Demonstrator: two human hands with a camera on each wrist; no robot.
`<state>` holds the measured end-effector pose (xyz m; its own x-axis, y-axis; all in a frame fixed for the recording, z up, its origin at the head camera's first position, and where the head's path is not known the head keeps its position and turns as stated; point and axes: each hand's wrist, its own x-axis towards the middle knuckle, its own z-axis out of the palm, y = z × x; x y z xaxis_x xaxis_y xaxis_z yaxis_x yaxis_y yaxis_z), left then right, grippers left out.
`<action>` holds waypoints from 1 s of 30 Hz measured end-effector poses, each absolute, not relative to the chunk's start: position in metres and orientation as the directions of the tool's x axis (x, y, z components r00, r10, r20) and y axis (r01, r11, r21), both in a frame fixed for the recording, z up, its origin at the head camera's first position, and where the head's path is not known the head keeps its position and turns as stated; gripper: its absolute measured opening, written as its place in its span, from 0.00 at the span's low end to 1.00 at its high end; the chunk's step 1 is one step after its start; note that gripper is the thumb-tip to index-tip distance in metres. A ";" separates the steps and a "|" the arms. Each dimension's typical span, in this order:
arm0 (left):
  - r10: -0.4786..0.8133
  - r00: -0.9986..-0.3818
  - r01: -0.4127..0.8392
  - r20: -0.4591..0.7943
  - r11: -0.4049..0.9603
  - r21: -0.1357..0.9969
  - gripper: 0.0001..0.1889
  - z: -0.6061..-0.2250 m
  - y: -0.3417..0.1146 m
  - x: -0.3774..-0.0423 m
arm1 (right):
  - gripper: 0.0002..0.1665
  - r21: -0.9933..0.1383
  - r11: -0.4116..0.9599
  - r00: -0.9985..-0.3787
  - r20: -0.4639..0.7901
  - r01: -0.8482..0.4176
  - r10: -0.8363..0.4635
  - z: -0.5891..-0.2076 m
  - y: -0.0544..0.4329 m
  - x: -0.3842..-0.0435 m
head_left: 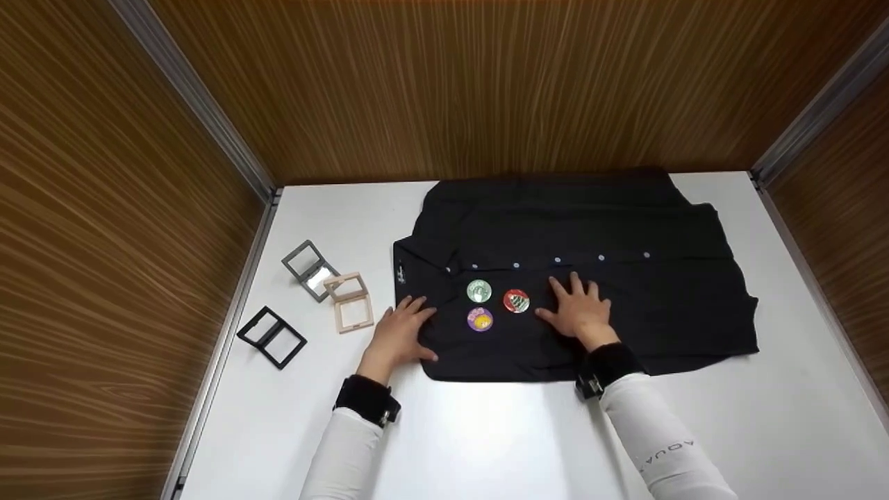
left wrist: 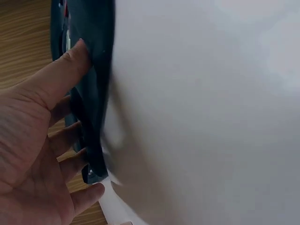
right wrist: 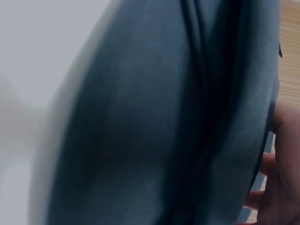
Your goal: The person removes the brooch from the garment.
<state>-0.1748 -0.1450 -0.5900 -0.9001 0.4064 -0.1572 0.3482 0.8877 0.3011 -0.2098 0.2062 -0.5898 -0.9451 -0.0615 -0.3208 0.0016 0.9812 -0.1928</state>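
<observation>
A black button-up shirt [head_left: 667, 298] lies spread on the table, its collar toward the left and a row of pale buttons running across its middle. Three round badges sit on its near half: a green badge [head_left: 479, 291], a red badge [head_left: 516, 301] with a tree picture, and a purple badge [head_left: 480, 319]. At the collar-side edge my left hand [head_left: 399, 333] rests with fingers spread on the cloth. My right hand [head_left: 578, 311] lies spread on the shirt, just right of the red badge. In the left wrist view, the thumb and fingers [left wrist: 70, 65] touch the dark fabric edge.
Left of the shirt stand several opened square compacts: a grey compact [head_left: 303, 280], a beige compact [head_left: 338, 290] overlapping it, and a black compact [head_left: 264, 346]. Wood-grain panels [head_left: 458, 90] rise behind and beside the white table [head_left: 472, 437].
</observation>
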 end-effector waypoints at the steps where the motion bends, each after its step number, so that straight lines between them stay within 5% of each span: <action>1: 0.400 -0.901 0.342 -0.165 0.892 0.297 0.49 -0.589 -0.144 -0.175 | 0.48 -0.199 0.980 -0.943 -0.326 0.000 -0.066 -0.589 0.207 -0.209; 8: 0.358 -0.917 0.292 -0.177 0.903 0.314 0.42 -0.579 -0.133 -0.174 | 0.46 -0.280 0.960 -0.931 -0.348 -0.010 -0.111 -0.576 0.215 -0.208; 14: 0.335 -0.940 0.300 -0.069 0.906 0.299 0.34 -0.573 -0.122 -0.175 | 0.42 -0.367 0.928 -0.960 -0.227 -0.070 -0.162 -0.562 0.211 -0.204; 30: 0.490 -0.863 0.505 0.125 0.833 0.223 0.22 -0.585 -0.070 -0.174 | 0.12 -0.515 0.792 -0.927 0.016 -0.328 -0.374 -0.572 0.159 -0.177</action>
<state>-0.1743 -0.0703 -0.5854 -0.8629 0.4898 0.1246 0.5054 0.8335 0.2234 -0.1772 0.1589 -0.5723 -0.9275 -0.3736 0.0156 -0.3277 0.7920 -0.5151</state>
